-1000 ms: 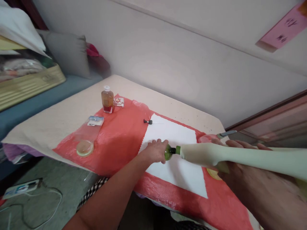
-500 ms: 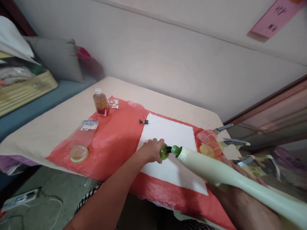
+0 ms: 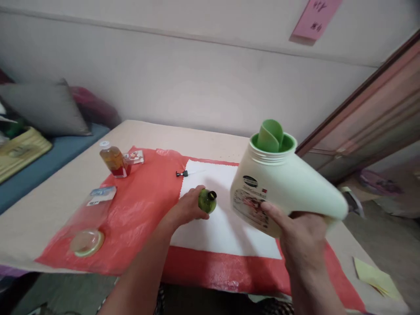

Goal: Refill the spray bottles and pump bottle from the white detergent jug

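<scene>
My left hand [image 3: 190, 204] is wrapped round a small green bottle [image 3: 206, 202] whose dark, uncapped mouth faces up toward me. The bottle is over a white sheet [image 3: 216, 238] with a zigzag edge. My right hand [image 3: 300, 229] grips a large pale-green jug [image 3: 272, 175] by its handle. It is held raised above the sheet's right part, fairly upright, and its green pouring spout [image 3: 271, 135] shows at the open top. A black pump head [image 3: 182, 173] with a thin clear tube lies across the sheet's left edge.
Red plastic sheeting [image 3: 144, 210] covers part of the table [image 3: 59, 192]. On the left are an amber bottle [image 3: 114, 161] with a white cap, a small printed packet [image 3: 135, 156], a clear pouch [image 3: 98, 201] and a round lid [image 3: 87, 243]. A yellow paper pad [image 3: 377, 278] lies at the right.
The jug has swung from tilted, its spout at the green bottle's mouth, to nearly upright and apart from it. My left hand still holds the bottle. The view has turned right.
</scene>
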`<action>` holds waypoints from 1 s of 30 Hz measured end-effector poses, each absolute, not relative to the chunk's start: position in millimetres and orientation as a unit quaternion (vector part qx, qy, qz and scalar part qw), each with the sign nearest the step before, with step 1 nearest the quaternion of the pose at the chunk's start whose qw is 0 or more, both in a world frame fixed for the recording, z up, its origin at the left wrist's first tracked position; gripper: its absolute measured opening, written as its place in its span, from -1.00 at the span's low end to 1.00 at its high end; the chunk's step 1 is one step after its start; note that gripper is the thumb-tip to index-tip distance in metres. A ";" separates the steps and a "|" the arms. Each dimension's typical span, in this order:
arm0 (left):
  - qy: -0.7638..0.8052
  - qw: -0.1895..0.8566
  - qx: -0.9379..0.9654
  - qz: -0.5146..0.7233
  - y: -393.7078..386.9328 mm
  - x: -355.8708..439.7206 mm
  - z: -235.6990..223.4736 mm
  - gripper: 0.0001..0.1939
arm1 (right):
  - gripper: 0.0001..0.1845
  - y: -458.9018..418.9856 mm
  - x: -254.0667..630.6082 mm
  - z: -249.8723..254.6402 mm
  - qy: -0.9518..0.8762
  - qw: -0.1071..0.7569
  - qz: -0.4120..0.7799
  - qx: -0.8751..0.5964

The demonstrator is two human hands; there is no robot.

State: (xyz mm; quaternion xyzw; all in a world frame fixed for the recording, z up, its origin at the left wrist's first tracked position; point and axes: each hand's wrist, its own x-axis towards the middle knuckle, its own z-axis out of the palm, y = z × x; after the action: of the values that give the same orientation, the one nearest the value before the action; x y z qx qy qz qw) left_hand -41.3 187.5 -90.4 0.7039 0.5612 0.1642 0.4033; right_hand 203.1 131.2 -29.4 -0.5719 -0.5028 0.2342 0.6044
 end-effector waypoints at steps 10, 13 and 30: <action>0.670 0.386 0.549 0.317 214.2 -39.0 -114.2 -0.12 | -0.31 181.2 204.1 -85.7 -0.362 0.687 0.357 -0.519; 0.671 0.388 0.539 0.330 220.7 -33.4 -128.4 -0.09 | -0.31 190.6 203.5 -90.0 -0.339 0.711 0.353 -0.505; 0.740 0.168 0.532 0.376 275.7 -77.5 -151.2 -0.74 | -0.35 205.6 213.0 -107.0 -0.316 0.596 0.411 -0.613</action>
State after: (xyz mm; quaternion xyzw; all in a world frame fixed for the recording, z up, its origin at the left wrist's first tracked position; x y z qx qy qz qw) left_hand -77.5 275.7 -151.2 0.5321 0.7398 0.3760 0.1681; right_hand 213.0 205.6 -107.0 -0.6132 -0.3160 0.4108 0.5961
